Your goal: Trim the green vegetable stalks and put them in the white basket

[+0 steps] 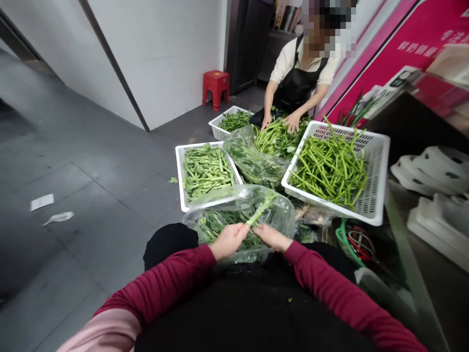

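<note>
At the lower middle of the frame, the left hand pinches the lower end of a thick green stalk between thumb and fingers; the stalk tilts up toward the right, its leafy tip highest, above the mouth of a clear plastic bag; the right hand is just beside that lower end, its fingers drawn narrow, though I cannot tell whether they grip the stalk too; dark leafy greens fill the bag below both hands.

Left of the centre, a white basket holds cut green stems; right of the centre, a larger white basket, tilted, holds a loose heap of long thin green stalks; between the two baskets, a second clear bag lies over more greens; behind it, a smaller white basket holds more cut greens.

At the upper right of the middle, a co-worker in a dark apron has both hands on a pile of leafy stems; a red stool stands by the pale wall in the upper middle; at the left of the frame, a white slip of paper lies on the grey floor.
</note>
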The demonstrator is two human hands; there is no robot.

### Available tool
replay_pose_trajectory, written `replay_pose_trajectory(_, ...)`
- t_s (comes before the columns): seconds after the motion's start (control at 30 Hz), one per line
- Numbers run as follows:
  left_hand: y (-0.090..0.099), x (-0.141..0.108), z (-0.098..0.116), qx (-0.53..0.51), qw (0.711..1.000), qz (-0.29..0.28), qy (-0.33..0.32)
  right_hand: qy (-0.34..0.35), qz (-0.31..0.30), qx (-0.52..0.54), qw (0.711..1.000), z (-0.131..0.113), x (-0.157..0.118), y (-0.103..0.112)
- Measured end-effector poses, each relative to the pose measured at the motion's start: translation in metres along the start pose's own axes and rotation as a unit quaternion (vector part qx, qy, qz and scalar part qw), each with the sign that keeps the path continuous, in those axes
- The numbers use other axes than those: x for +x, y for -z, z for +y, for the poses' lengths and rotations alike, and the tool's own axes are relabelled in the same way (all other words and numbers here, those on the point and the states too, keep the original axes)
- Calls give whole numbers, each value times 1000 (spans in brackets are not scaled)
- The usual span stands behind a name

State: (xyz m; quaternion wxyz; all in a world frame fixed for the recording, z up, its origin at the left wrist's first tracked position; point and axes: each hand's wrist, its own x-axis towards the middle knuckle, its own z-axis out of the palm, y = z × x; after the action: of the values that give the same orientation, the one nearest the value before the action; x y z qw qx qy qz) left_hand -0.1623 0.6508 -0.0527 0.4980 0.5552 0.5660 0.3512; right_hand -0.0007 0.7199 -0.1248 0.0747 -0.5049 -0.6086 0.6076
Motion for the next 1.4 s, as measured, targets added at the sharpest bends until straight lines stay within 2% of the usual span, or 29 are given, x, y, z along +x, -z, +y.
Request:
replay_pose_trajectory(0.07,4,0,-7,-49,996,19,77,-43,-25,-166,985,9,20,23)
replay_pose_trajectory(0.13,10,1,-10,-99,987,39,120,-87,-55,-271,957,20,37,37)
replay_pose_trajectory(0.23,16,4,-13,-149,980,41,126,-141,-83,-368,915,37,53,40)
replay_pose_trajectory(0.3,16,5,-16,-174,975,21,136,-161,-81,-399,899,44,59,39)
replay_pose_trajectory(0.37,13,6,-21,-191,970,-2,151,-164,-52,-405,898,45,61,41)
replay_pose_trajectory(0.5,6,9,-26,-187,970,-27,155,-113,45,-366,923,30,53,49)
replay_pose_trajectory(0.57,3,12,-26,-180,971,-42,154,-51,76,-278,956,11,43,49)
replay_pose_trajectory(0.63,0,13,-23,-180,969,-65,155,53,96,-50,993,-13,28,45)
replay_pose_trajectory(0.67,-1,13,-21,-182,968,-78,153,110,102,93,984,-26,20,42)
replay_pose_trajectory(0.7,-2,13,-19,-183,968,-92,147,159,106,225,956,-37,12,38)
replay_pose_trajectory(0.73,-4,13,-17,-186,967,-106,140,190,108,323,921,-47,5,34)
replay_pose_trajectory(0.77,-5,12,-16,-189,966,-116,133,201,107,378,897,-55,-2,30)
replay_pose_trajectory(0.83,-8,11,-13,-190,966,-124,124,190,108,428,877,-64,-12,23)
replay_pose_trajectory(0.9,-9,9,-11,-170,972,-115,115,170,105,449,871,-66,-19,17)
replay_pose_trajectory(1.0,-9,6,-11,-87,989,-83,81,166,130,462,861,-65,-23,16)
replay_pose_trajectory(1.1,-8,3,-12,3,998,-56,41,175,154,437,868,-65,-26,18)
replay_pose_trajectory(1.2,-8,1,-13,61,997,-42,1,162,121,371,906,-58,-26,11)
replay_pose_trajectory(1.3,-7,0,-14,104,994,-6,-45,131,72,160,976,-38,-20,-7)
replay_pose_trajectory(1.33,-7,0,-14,118,991,13,-58,131,74,60,987,-30,-17,-11)
replay_pose_trajectory(1.4,-6,-1,-15,146,986,48,-68,139,122,-120,975,-16,-12,-10)
